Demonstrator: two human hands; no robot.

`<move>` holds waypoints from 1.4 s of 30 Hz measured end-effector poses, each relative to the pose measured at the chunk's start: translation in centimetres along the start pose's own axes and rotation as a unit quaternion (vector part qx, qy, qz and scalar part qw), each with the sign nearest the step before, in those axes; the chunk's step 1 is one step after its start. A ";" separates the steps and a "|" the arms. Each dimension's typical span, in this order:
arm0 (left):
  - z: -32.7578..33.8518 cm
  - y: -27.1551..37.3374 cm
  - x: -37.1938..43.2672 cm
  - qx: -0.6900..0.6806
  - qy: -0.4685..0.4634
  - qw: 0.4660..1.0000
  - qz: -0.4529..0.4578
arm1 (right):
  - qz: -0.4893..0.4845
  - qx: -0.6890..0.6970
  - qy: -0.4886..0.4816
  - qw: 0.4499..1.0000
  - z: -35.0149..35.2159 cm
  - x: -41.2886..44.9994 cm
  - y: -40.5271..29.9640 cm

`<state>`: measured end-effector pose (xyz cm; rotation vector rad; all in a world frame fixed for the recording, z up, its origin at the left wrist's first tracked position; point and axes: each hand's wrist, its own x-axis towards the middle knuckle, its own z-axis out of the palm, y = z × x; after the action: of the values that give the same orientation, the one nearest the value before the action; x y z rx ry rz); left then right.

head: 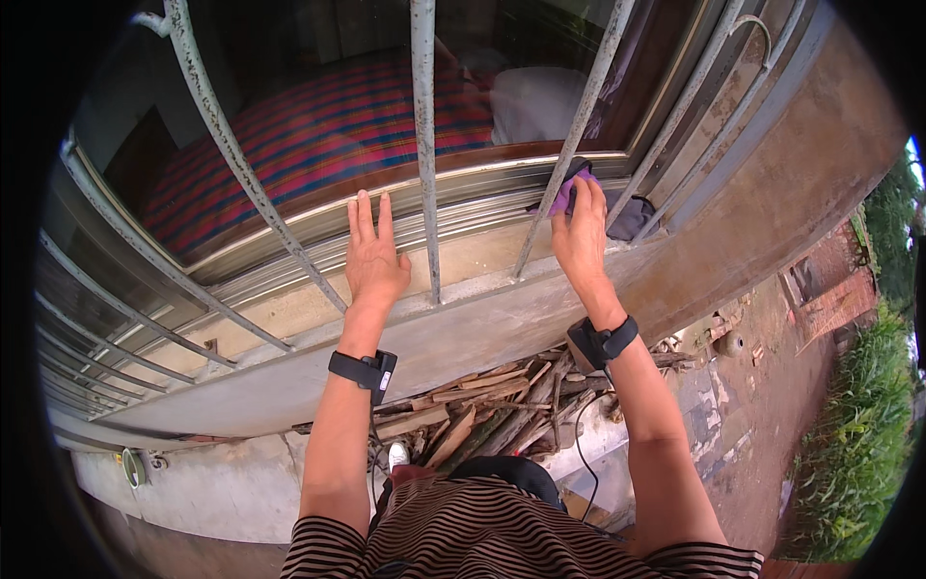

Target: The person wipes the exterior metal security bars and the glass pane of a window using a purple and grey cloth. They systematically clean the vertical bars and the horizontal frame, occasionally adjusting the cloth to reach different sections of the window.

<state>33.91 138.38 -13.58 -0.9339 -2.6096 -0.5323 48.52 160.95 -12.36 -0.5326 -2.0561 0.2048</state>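
My right hand point(582, 224) reaches between two bars and grips a purple cloth point(564, 197) against the lower window frame, near its right corner. Part of the cloth is hidden behind my fingers and a bar. Beside it, a dark grey cloth point(631, 216) lies bunched on the sill. Between two other bars, my left hand point(375, 250) has its fingers spread, with the tips at the metal window track point(463, 216); it holds nothing. Behind the grey metal bars point(425, 145) is the window glass point(347, 94), through which a plaid bedspread point(325, 145) shows.
The concrete sill point(477, 255) runs along the foot of the bars. Below the wall, split firewood point(499, 405) is piled close to my legs. A cable point(589, 463) hangs from my right wrist strap point(604, 341). Green plants point(846, 441) grow at the far right.
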 end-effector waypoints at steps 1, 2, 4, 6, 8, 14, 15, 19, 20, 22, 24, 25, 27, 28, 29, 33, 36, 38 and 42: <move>0.0 0.0 0.0 -0.005 -0.012 1.000 -0.005 | -0.005 0.002 0.000 1.000 1.5 0.6 0.5; -0.1 -0.1 0.1 -0.010 -0.023 1.000 -0.009 | 0.036 -0.008 0.005 0.999 2.9 1.1 1.1; 0.1 -0.2 0.1 -0.025 -0.016 0.999 -0.012 | 0.129 -0.048 0.029 0.990 5.1 2.6 2.4; 0.0 -0.2 0.1 -0.030 -0.031 0.999 -0.023 | 0.167 -0.058 -0.039 0.983 5.2 3.9 3.5; -0.2 -0.4 0.1 -0.025 -0.028 0.999 -0.033 | 0.195 -0.027 -0.022 0.980 5.7 4.9 3.3; 0.1 0.1 0.1 -0.041 -0.013 0.999 -0.025 | 0.189 0.085 0.137 0.969 6.8 5.7 6.8; 0.0 0.0 -0.1 -0.036 -0.007 0.999 -0.022 | 0.127 0.028 0.105 0.986 7.1 5.3 6.5; 0.3 -0.4 -0.2 -0.039 0.002 0.999 -0.019 | 0.072 -0.015 0.065 0.995 7.2 4.9 5.0; 0.1 -0.3 -0.2 -0.041 0.000 0.999 -0.015 | 0.069 -0.013 0.059 0.996 7.2 4.8 4.7; 0.3 -0.1 -0.2 -0.048 -0.009 0.999 -0.018 | 0.058 -0.035 0.036 0.997 6.7 4.7 4.7; 0.8 0.2 -0.1 -0.036 0.011 0.999 -0.021 | 0.037 -0.022 0.037 0.998 6.6 4.9 5.1; 1.0 0.5 0.0 -0.040 0.009 0.999 -0.018 | 0.016 0.001 0.023 1.000 6.6 4.9 5.3; 1.2 0.4 0.1 -0.017 0.006 0.999 -0.035 | -0.016 0.048 -0.004 0.999 6.6 4.8 4.4; 1.2 0.6 0.1 -0.019 0.003 0.999 -0.031 | -0.027 0.062 -0.026 0.997 6.3 4.7 3.3; 1.0 0.6 0.1 -0.028 -0.001 0.999 -0.040 | -0.037 0.061 -0.045 0.996 6.2 4.5 2.1; 0.6 0.9 0.3 -0.048 -0.015 0.998 -0.044 | -0.234 0.121 -0.172 0.949 7.8 2.4 -0.2; 0.3 0.0 0.4 -0.017 -0.008 0.999 -0.037 | -0.196 0.124 -0.161 0.959 7.5 2.5 -0.1; 0.6 -0.2 0.0 -0.041 0.013 0.999 -0.022 | -0.128 0.091 -0.048 0.986 6.0 3.4 0.1; 1.0 -0.4 0.0 -0.048 0.030 0.998 -0.010 | 0.063 0.078 0.075 0.992 5.9 4.9 3.1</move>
<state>33.51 138.55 -14.50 -0.9068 -2.5630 -0.6846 42.18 166.30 -12.70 -0.5636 -1.8455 0.3848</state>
